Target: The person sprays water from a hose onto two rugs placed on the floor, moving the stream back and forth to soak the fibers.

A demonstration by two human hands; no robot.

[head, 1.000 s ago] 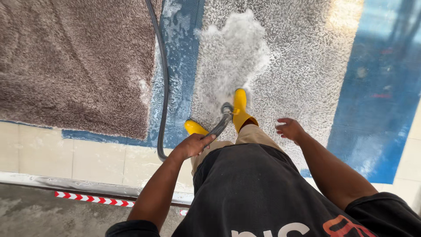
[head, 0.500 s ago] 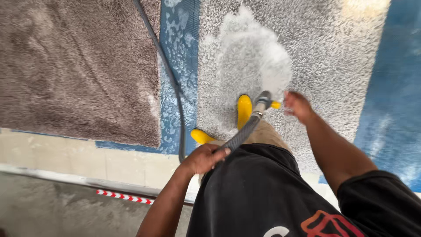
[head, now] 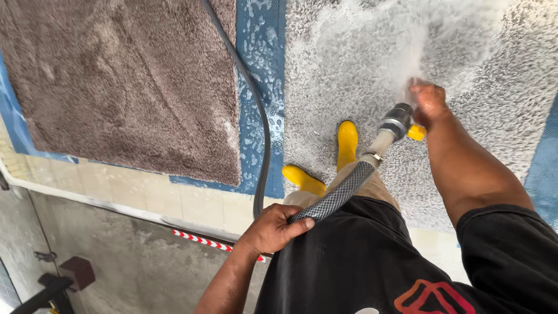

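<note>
A grey braided hose (head: 340, 195) runs up from my waist to a metal nozzle (head: 396, 123) with a yellow valve handle (head: 416, 132). My left hand (head: 273, 228) is closed around the hose low down. My right hand (head: 428, 102) grips the nozzle end by the yellow handle. Water sprays from the nozzle onto a shaggy light grey rug (head: 494, 87), which is foamy and white where the jet lands. My yellow rubber boots (head: 347, 142) stand on that rug's near edge.
A brown shaggy rug (head: 122, 81) lies to the left on a wet blue floor (head: 258, 58). The dark hose (head: 256, 116) trails between the two rugs. Beige tiles (head: 145, 195), a metal curb and a red-and-white striped strip (head: 203, 240) border a lower concrete area.
My right hand reached forward and took hold of the nozzle by its yellow handle. The hose end lifted and swung to the right, and the spray shifted further up the grey rug.
</note>
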